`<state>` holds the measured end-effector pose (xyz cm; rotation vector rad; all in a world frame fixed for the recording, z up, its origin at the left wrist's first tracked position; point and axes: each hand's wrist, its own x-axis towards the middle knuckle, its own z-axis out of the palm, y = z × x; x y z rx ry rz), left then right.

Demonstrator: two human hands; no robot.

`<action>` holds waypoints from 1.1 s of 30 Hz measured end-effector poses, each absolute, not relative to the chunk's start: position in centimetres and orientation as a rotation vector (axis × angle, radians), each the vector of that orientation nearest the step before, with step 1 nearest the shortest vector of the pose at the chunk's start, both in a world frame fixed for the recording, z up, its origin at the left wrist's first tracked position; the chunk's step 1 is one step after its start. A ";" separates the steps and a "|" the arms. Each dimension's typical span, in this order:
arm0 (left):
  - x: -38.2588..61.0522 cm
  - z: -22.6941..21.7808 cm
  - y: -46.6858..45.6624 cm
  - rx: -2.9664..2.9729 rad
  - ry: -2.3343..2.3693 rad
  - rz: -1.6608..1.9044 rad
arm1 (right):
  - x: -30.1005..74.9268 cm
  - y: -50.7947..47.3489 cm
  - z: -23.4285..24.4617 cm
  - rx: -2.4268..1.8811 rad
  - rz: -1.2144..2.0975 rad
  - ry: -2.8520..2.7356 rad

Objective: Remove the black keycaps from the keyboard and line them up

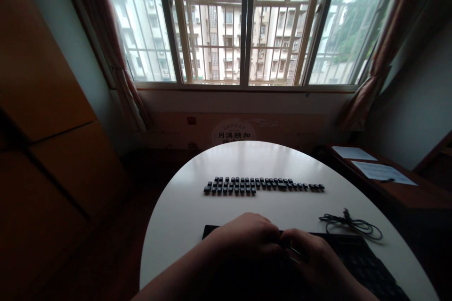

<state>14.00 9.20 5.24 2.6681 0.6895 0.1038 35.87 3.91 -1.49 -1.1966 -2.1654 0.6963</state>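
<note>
1. Keyboard (369, 259), black, lying on the near part of a round white table (167, 240); its middle is covered by the person's hands and forearms, while the far left corner and the right end show past them.
2. Left hand (251, 231) bent over the keyboard, fingers curled inward and drawn close together; from where I stand I cannot tell whether it has hold of anything.
3. Right hand (312, 247) just beside it, fingers likewise bent, its fingertips close to those of the left; a thin pale sliver (295, 256) shows by its fingers, too dim to name; I cannot tell whether the hand grips it.
4. Loose black keycaps (243, 185) beyond the hands, set out on the tabletop in close rows; three rows deep at the left, narrowing to a single line at the right.
5. Dark cable (353, 225), loosely coiled, on the table near the keyboard's right end; farther right, papers (383, 172) lie on a brown surface (344, 164); beyond the table, a barred window (245, 33) lets in daylight.
</note>
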 end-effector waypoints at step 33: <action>14.0 5.1 9.2 2.688 0.684 0.083 | 35.6 3.9 -1.0 -1.194 0.768 -2.172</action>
